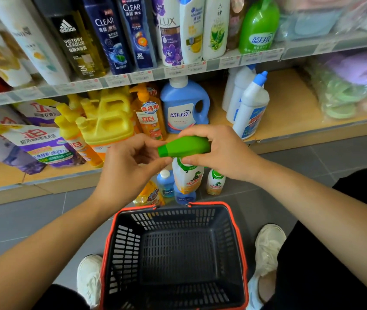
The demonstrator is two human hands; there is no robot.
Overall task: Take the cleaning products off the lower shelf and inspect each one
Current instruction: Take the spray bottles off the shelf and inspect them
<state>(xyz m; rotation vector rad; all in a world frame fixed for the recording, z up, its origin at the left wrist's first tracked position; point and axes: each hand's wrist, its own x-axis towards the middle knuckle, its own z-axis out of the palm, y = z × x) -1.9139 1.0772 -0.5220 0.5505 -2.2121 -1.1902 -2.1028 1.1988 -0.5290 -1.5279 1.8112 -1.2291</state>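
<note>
**Item in hand:** spray bottle (186, 147), green trigger head and white-and-orange body, held in the middle of the view above the floor, just beyond the basket.

**Grip:** right hand (215, 148) curls over the trigger head. Left hand (131, 159) pinches the nozzle tip between thumb and forefinger.

**Step:** judged to be inspection of this bottle. The next move probably calls for turning the label into view, then setting the bottle down.

**Containers:**
- Shopping basket (237, 222), near: holds nothing.
- Floor group beyond the basket: yellow dish-soap bottle (149, 194), small blue bottle (165, 182) and small green-capped bottle (215, 182).
- Lower shelf (290, 113), far: yellow jugs (108, 121), a blue detergent jug (184, 106) and white toilet-cleaner bottles (250, 110).
</note>
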